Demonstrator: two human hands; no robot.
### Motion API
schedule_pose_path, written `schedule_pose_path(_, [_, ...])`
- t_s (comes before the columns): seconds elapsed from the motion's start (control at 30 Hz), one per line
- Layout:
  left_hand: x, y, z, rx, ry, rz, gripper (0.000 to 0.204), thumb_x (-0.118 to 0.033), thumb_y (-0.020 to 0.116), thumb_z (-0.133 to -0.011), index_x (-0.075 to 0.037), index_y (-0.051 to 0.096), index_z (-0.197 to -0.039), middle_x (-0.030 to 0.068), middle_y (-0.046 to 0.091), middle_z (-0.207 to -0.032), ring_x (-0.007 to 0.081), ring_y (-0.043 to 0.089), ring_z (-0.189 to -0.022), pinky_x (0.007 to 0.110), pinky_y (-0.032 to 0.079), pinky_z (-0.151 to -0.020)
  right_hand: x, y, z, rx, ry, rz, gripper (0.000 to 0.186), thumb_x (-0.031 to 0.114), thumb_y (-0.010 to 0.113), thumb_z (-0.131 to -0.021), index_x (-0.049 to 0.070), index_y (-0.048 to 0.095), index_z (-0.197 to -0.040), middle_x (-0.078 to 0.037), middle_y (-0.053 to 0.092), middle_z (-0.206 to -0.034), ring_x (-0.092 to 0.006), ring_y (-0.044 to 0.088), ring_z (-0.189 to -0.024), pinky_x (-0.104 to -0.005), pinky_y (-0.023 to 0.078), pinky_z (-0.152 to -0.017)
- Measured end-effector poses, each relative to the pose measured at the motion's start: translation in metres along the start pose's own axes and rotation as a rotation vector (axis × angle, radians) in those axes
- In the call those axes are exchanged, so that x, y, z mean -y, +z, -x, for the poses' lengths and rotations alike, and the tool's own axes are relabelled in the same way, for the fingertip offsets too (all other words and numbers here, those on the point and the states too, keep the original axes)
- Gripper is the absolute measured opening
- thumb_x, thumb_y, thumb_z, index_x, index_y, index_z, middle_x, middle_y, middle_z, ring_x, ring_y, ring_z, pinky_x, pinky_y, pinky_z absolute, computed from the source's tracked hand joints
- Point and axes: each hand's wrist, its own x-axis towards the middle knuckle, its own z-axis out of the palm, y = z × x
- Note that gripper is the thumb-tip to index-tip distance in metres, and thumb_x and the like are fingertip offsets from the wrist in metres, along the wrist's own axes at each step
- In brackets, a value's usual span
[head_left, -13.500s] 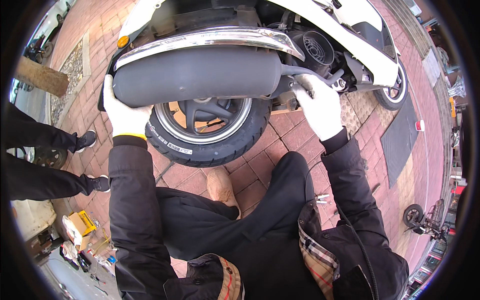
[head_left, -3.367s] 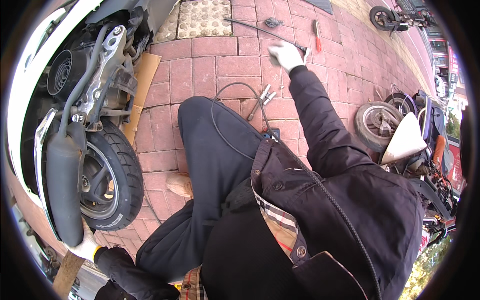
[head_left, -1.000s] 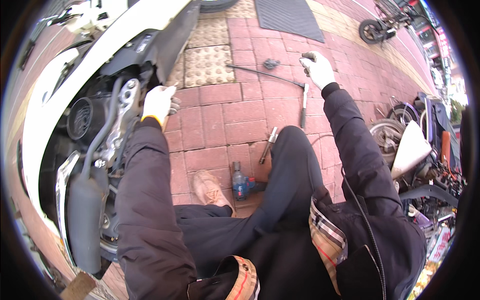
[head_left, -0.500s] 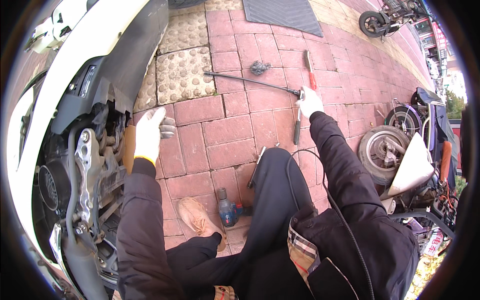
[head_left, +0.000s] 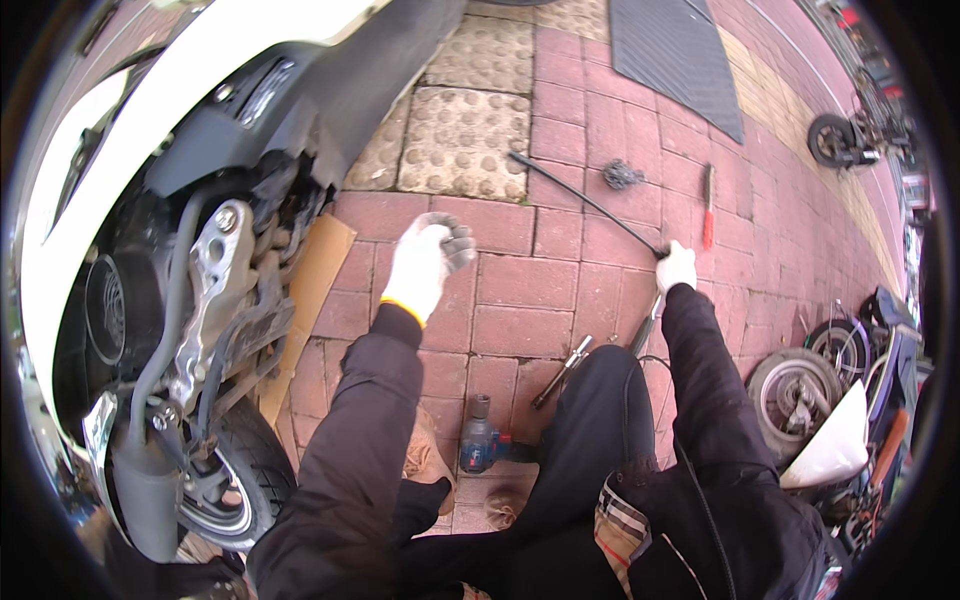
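Right hand [head_left: 676, 268] low over the red paving [head_left: 525, 310], fingers curled tight at the near end of a long black rod [head_left: 590, 205], right where a silver tool with a dark grip [head_left: 646, 328] meets it, and whether they grip one or both, I cannot tell! The rod slants across the bricks, its far tip just by the right edge of the studded tiles [head_left: 465, 140]. The silver tool runs down from the hand toward the person's knee [head_left: 610, 385].

Left hand [head_left: 425, 262] hangs above the bricks, off the near corner of those tiles, fingers loosely half-curled, nothing to be seen in them!

Beyond the rod, a tangled grey clump [head_left: 622, 176], then a red-handled tool [head_left: 709, 212], both short of the dark mat's [head_left: 672, 65] near corner. Closer in, a silver-and-dark bar [head_left: 562, 372] lies beside the knee, and a blue power tool [head_left: 480, 448] sits between the legs. Over on the left, the white scooter [head_left: 250, 48], its silver bracket [head_left: 213, 262] exposed, cardboard [head_left: 320, 270] alongside
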Motion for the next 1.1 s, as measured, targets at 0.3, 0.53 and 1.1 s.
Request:
schedule_pose_path(0.3, [0.027, 0.048, 0.010, 0.063, -0.108, -0.017, 0.025, -0.035, 0.076, -0.100, -0.014, 0.062, -0.096, 0.0005, 0.063, -0.077, 0.0139, 0.064, -0.064, 0.030, 0.059, -0.061, 0.003, -0.098, 0.045, -0.204, -0.145, -0.698, 0.041, -0.007, 0.054, -0.090, 0.003, 0.065, -0.128, -0.005, 0.061, -0.103, -0.0107, 0.058, -0.076, -0.0274, 0.051, -0.068])
schedule_pose_path(0.53, [-0.006, 0.200, 0.082, 0.355, -0.097, 0.388, 0.046, -0.056, 0.074, -0.101, -0.011, 0.061, -0.101, -0.0010, 0.057, -0.082, 0.0193, 0.063, -0.075, 0.046, 0.062, -0.084, 0.075, -0.232, 0.147, -0.369, -0.363, -1.018, 0.047, -0.011, 0.055, -0.092, 0.000, 0.059, -0.138, -0.009, 0.064, -0.111, -0.0124, 0.061, -0.088, -0.0269, 0.053, -0.077])
schedule_pose_path(1.1, [-0.061, 0.305, 0.210, 0.555, -0.021, 0.706, 0.061, -0.064, 0.036, -0.114, -0.021, 0.029, -0.071, -0.0053, 0.022, -0.060, 0.0140, 0.021, -0.046, 0.033, 0.020, -0.046, 0.067, -0.351, 0.267, -0.252, -0.425, -1.839, 0.028, 0.017, 0.061, -0.103, -0.006, 0.065, -0.118, 0.001, 0.042, -0.067, -0.0076, 0.028, -0.047, -0.0260, 0.020, -0.046])
